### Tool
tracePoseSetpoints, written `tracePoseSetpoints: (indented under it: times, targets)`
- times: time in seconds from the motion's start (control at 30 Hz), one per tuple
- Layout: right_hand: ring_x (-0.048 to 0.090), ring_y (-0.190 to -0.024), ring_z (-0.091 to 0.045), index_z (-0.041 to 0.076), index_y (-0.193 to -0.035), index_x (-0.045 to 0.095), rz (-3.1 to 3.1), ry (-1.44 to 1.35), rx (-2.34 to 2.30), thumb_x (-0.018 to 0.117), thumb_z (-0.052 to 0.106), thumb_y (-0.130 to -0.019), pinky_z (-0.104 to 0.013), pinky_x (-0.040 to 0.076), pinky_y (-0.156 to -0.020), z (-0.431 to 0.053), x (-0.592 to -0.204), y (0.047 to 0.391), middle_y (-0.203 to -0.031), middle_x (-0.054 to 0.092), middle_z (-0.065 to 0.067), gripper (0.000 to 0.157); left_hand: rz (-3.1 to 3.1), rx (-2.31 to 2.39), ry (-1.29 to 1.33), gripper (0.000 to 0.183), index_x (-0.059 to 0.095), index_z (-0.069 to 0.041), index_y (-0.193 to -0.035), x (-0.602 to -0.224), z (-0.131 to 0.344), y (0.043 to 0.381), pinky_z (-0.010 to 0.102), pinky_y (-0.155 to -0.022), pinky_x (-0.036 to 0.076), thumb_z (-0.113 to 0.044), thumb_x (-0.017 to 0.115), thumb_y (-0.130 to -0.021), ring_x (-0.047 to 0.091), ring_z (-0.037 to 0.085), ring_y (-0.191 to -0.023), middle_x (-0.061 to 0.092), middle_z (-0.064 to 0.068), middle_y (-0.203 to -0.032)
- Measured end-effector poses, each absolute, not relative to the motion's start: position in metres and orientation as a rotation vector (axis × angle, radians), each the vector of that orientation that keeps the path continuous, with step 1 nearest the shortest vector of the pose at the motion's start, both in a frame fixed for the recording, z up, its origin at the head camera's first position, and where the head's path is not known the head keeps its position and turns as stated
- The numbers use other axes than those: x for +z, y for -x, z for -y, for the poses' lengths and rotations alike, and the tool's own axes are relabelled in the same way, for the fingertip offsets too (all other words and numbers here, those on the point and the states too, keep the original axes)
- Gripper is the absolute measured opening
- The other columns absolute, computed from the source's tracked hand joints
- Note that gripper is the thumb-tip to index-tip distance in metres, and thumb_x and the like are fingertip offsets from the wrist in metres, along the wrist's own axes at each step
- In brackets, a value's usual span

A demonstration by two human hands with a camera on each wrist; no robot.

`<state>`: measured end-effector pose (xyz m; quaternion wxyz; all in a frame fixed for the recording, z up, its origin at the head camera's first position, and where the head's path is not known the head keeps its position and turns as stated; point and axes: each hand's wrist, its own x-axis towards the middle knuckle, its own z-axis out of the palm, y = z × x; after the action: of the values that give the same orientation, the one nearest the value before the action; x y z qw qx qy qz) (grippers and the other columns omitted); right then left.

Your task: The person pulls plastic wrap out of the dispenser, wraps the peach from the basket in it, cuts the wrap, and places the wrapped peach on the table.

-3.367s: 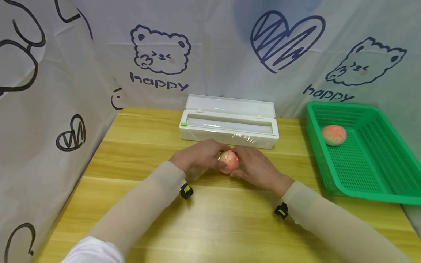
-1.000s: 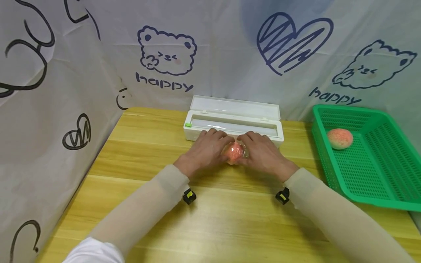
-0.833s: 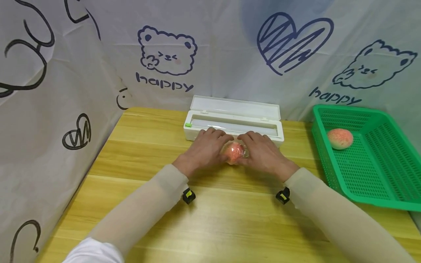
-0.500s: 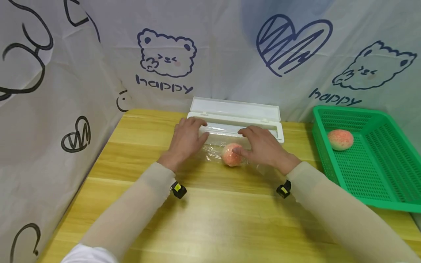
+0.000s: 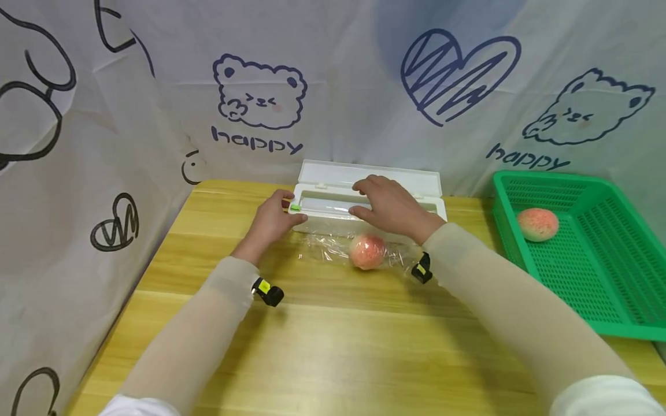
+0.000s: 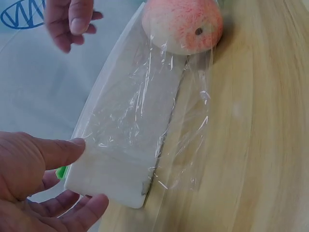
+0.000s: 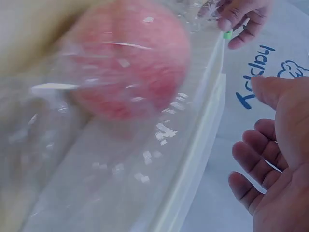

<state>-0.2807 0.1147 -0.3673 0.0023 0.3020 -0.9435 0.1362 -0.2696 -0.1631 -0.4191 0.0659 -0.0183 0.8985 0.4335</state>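
Film on the peach, cut apparently still to come

In the head view, the peach (image 5: 367, 252) sits on the table (image 5: 333, 346) just in front of the box (image 5: 333, 225), with film (image 5: 333, 247) spread to either side of it. The left hand (image 5: 270, 222) is at the box's left end, by the green slider (image 5: 295, 207); the right hand (image 5: 398, 208) hovers above the roll (image 5: 333, 206). A second peach (image 5: 538, 224) waits in the basket (image 5: 583, 277). The step in hand looks like readying the film for cutting.

In the left wrist view, the left thumb and fingers stand apart around the box's end (whether they press on it, I cannot tell). Film runs across the box's front and onto the table.

In the right wrist view, the right hand's thumb and fingers are apart, holding nothing, and glints of film cover the blurred peach. The next move probably calls for steadying the box, then running the slider along its edge.
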Motion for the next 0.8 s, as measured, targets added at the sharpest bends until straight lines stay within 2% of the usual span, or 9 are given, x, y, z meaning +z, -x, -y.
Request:
tracePoseSetpoints:
  times: [0.17,0.37,0.7,0.8]
  targets:
    - [0.064,-0.118,-0.032,0.001,-0.141,0.06,2.954,-1.006,0.326,0.068,0.036,-0.104,-0.048,0.051,-0.105,-0.089,-0.361,0.294,-0.13,0.067,-0.016,0.051,-2.705,1.314,0.068,0.059,0.048,-0.005,-0.148,-0.42,0.166,0.27,0.047,-0.097,0.056,-0.017,0.076,-0.098,0.061,0.036,-0.117,0.058,0.023,-0.142]
    - [0.065,-0.123,-0.031,0.003,-0.14,0.064,3.001,-1.066,0.274,0.067,0.03,-0.105,-0.046,0.05,-0.109,-0.054,-0.362,0.304,-0.131,0.07,-0.014,0.045,-2.724,1.278,0.039,0.051,0.053,-0.008,-0.143,-0.42,0.17,0.272,0.044,-0.091,0.057,-0.018,0.076,-0.098,0.065,0.034,-0.111,0.063,0.021,-0.136]
    - [0.069,-0.113,-0.024,0.01,-0.134,0.072,3.029,-1.145,0.256,0.062,0.022,-0.107,-0.04,0.054,-0.103,0.004,-0.375,0.309,-0.123,0.076,-0.006,0.031,-2.664,1.307,-0.005,0.057,0.054,-0.009,-0.143,-0.42,0.178,0.274,0.048,-0.097,0.055,-0.024,0.08,-0.096,0.062,0.037,-0.12,0.062,0.022,-0.139]
    - [0.069,-0.11,-0.021,0.011,-0.133,0.073,3.059,-1.113,0.322,0.061,0.02,-0.107,-0.038,0.054,-0.102,0.013,-0.378,0.311,-0.122,0.077,-0.003,0.031,-2.689,1.296,-0.016,0.059,0.054,-0.009,-0.142,-0.419,0.176,0.274,0.046,-0.095,0.054,-0.028,0.082,-0.094,0.061,0.036,-0.116,0.064,0.02,-0.135]
